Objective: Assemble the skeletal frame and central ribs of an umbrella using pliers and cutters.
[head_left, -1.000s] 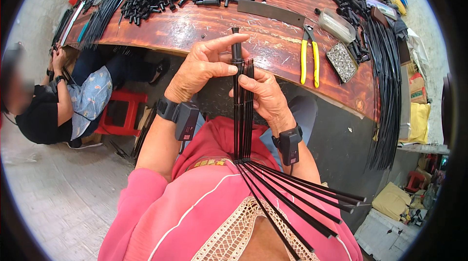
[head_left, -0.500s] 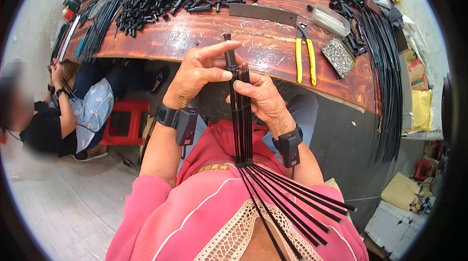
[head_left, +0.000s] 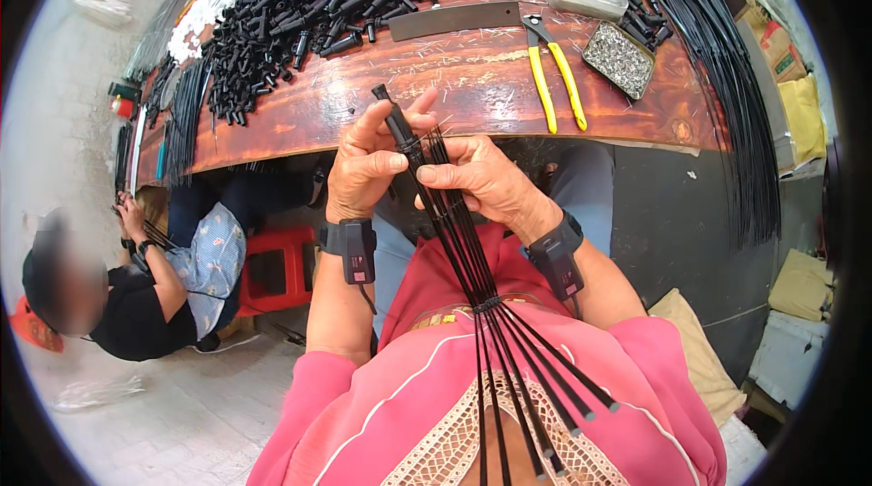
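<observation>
My left hand (head_left: 357, 179) pinches a black plastic tube piece (head_left: 397, 125), flared at its top end, between thumb and fingers. It stands tilted in front of the table edge. My right hand (head_left: 495, 179) grips a bundle of thin black umbrella ribs (head_left: 465, 259), thumb on top, close against the lower end of the tube piece. Fine tips of the ribs poke up above my right thumb. Lower down, the ribs gather at joints in front of my chest and fan out toward me. Whether each rib is fastened to the tube piece, I cannot tell.
On the wooden table (head_left: 300, 136) lie a pile of black tube pieces (head_left: 272, 41), a flat metal blade (head_left: 454, 20), yellow-handled pliers (head_left: 554, 77) and a tin of small metal parts (head_left: 619, 59). Long black ribs (head_left: 745, 123) overhang the right edge. Another person (head_left: 136, 295) works at left.
The view has shifted, showing more of the left side. The tube piece and rib bundle now lean with their top to the left. Both hands keep their hold.
</observation>
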